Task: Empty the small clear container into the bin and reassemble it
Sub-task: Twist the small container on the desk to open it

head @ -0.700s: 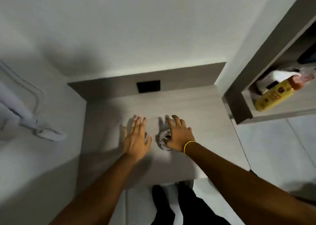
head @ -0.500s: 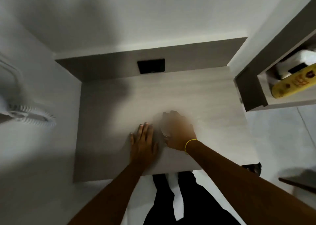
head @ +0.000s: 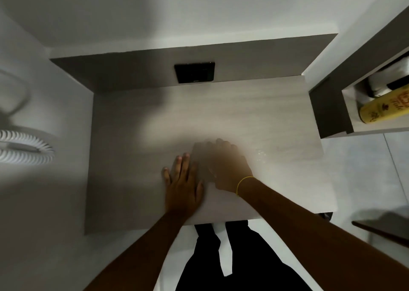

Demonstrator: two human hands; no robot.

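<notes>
We see the left hand (head: pixel 182 185) lying flat and released, palm down, on the pale wood-grain desk top (head: pixel 254 113) near its near edge. Just to its right, the right hand (head: pixel 228 164) is badly blurred; we cannot tell its grip. The small clear container is not discernible under that blur. A yellow cylindrical bottle (head: pixel 385 107) lies in the grey shelf niche (head: pixel 327 113) at far right.
</notes>
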